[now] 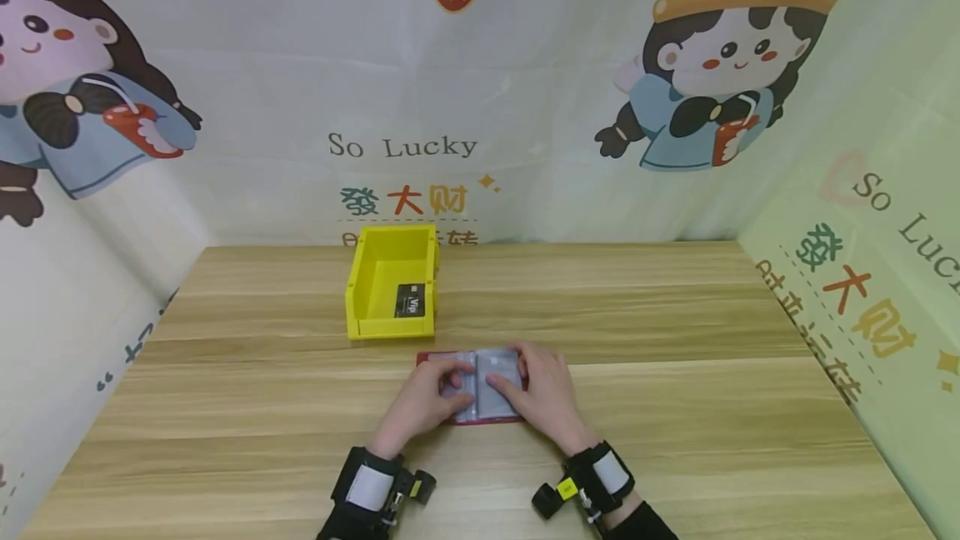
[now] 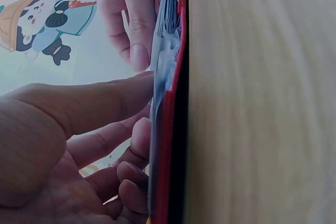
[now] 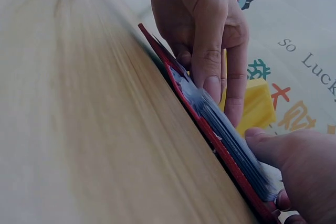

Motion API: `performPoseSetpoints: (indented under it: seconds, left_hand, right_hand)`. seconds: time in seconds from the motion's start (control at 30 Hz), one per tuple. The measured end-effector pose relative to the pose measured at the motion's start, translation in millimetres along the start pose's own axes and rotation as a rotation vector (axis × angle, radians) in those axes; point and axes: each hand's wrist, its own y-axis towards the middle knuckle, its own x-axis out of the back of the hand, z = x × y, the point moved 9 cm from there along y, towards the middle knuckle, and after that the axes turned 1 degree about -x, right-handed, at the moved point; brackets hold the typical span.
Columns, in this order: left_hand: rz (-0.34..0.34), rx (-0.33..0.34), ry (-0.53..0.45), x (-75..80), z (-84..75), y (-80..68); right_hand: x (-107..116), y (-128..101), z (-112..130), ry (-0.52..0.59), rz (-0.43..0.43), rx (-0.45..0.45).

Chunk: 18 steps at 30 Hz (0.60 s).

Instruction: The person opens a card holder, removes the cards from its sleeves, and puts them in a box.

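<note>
A card holder [image 1: 498, 382] with a red cover and clear plastic sleeves lies spread on the table. On its left half rests my left hand [image 1: 423, 401], thumb and fingertips touching the sleeve with the fingers loosely bent. My right hand [image 1: 546, 390] grips the right half, its thumb on top of the sleeves and its fingers at the outer edge. Seen edge-on in the right wrist view, the sleeves [image 3: 231, 135] form a thick stack on the right side, above the red cover [image 3: 184, 95]. In the left wrist view the left thumb [image 2: 105, 103] meets the thin left sleeve.
Behind the card holder, slightly left, stands a yellow bin [image 1: 392, 327]. A black card marked "Vip" [image 1: 410, 301] lies inside it. The wooden table [image 1: 675, 315] is backed and flanked by a printed cloth [image 1: 540, 107].
</note>
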Motion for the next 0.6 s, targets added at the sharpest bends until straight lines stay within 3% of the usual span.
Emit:
performPoseSetpoints:
  seconds: [0.23, 0.43, 0.6]
  left_hand:
    - [0.001, -0.012, -0.002, -0.7, 0.7, -0.8]
    - [-0.005, -0.067, 0.016, 0.4, -2.7, -2.0]
    - [-0.002, -0.050, 0.010, 0.6, -0.4, -1.2]
  right_hand:
    - [7, -8, 3, 0.054, -0.102, 0.044]
    - [11, -12, 6, 0.132, -0.145, 0.056]
    - [13, -13, 8, 0.189, -0.173, 0.092]
